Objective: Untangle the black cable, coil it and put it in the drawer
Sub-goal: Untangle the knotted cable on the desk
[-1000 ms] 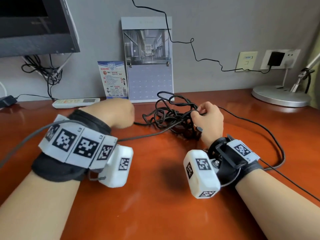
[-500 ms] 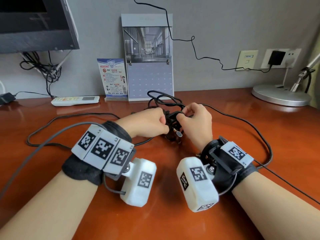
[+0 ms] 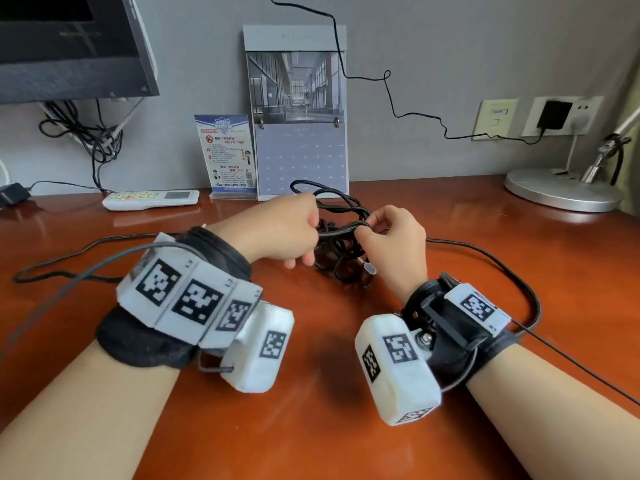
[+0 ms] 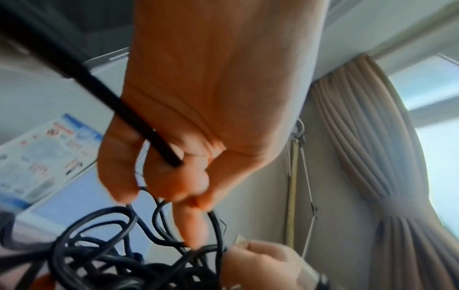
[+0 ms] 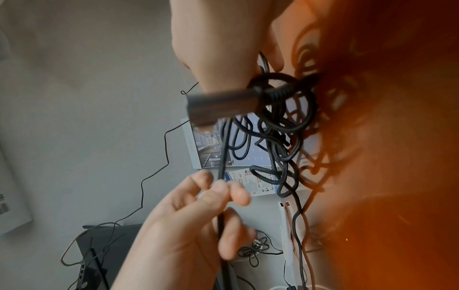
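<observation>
The tangled black cable hangs bunched between both hands just above the red-brown desk. My left hand pinches a strand on its left side, seen close up as the left hand. My right hand pinches strands on its right side. One plug end dangles under the bunch and shows blurred as the plug. One cable tail trails left on the desk, the other loops right. The left wrist view shows my curled left fingers amid the loops. No drawer is in view.
Along the wall stand a white remote, a leaflet stand and a calendar. A lamp base is at the back right, a monitor at the upper left. A charger sits in the wall socket.
My left hand moved from left of the tangle to it and took hold beside the right hand. The bunch is lifted a little, and a cable tail now lies stretched out to the left.
</observation>
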A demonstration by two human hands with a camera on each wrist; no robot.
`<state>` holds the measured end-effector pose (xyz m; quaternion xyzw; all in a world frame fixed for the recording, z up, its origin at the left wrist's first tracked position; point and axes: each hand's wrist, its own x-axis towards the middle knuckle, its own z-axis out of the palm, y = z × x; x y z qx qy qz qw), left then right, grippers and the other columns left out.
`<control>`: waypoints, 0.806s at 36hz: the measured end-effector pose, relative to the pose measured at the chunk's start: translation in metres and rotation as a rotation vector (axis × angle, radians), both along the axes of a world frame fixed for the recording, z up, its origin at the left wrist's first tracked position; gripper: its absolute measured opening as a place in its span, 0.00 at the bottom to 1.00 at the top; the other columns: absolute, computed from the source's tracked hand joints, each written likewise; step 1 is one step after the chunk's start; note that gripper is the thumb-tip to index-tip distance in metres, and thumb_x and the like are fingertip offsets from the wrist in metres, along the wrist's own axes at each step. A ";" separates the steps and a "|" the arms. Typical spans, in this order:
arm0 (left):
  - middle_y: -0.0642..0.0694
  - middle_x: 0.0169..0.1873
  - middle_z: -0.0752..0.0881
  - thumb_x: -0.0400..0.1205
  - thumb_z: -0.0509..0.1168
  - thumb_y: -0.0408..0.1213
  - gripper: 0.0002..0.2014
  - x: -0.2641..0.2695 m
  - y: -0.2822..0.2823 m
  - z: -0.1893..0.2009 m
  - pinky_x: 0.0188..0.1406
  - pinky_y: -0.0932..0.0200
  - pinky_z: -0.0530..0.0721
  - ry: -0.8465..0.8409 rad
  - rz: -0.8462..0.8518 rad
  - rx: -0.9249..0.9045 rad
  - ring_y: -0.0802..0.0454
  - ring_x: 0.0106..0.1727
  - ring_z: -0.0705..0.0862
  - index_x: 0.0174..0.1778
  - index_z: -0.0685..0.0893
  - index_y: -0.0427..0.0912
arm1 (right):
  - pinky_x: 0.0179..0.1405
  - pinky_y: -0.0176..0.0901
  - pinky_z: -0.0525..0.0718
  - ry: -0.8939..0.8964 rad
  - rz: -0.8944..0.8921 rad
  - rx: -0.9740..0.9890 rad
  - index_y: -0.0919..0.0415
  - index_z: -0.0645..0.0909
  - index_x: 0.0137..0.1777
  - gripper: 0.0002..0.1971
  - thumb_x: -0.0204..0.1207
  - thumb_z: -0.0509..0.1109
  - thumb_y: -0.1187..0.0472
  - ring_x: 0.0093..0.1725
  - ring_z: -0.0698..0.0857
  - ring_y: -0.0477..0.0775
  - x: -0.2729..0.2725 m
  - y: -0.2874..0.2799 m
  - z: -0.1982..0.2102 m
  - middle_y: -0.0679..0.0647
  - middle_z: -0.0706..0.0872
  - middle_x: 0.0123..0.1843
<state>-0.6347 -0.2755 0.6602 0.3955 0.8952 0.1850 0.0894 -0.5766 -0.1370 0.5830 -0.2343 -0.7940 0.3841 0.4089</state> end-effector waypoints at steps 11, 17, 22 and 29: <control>0.46 0.31 0.81 0.75 0.58 0.19 0.16 -0.025 -0.022 0.029 0.15 0.71 0.59 -0.188 0.127 0.596 0.56 0.19 0.62 0.33 0.65 0.47 | 0.36 0.33 0.64 -0.007 -0.125 0.010 0.59 0.78 0.37 0.03 0.71 0.68 0.62 0.40 0.75 0.48 0.004 0.018 0.005 0.54 0.81 0.45; 0.46 0.32 0.78 0.80 0.52 0.20 0.17 -0.044 -0.038 0.032 0.09 0.75 0.54 -0.262 0.338 0.922 0.64 0.09 0.60 0.35 0.66 0.49 | 0.37 0.31 0.62 -0.002 -0.139 0.038 0.60 0.77 0.39 0.03 0.72 0.69 0.63 0.43 0.72 0.46 0.008 0.021 0.008 0.48 0.73 0.52; 0.52 0.34 0.76 0.84 0.50 0.24 0.16 -0.073 -0.068 0.031 0.08 0.73 0.52 -0.432 0.508 1.120 0.62 0.09 0.58 0.36 0.64 0.49 | 0.41 0.42 0.76 -0.027 -0.150 -0.041 0.54 0.76 0.34 0.06 0.70 0.68 0.60 0.45 0.82 0.55 0.009 0.028 0.007 0.52 0.85 0.44; 0.58 0.23 0.82 0.85 0.52 0.28 0.11 -0.094 -0.065 0.003 0.12 0.71 0.62 -0.528 0.677 1.194 0.63 0.17 0.66 0.40 0.70 0.47 | 0.45 0.48 0.82 -0.068 -0.122 -0.029 0.50 0.73 0.33 0.07 0.69 0.68 0.58 0.44 0.84 0.57 0.006 0.015 0.007 0.53 0.85 0.44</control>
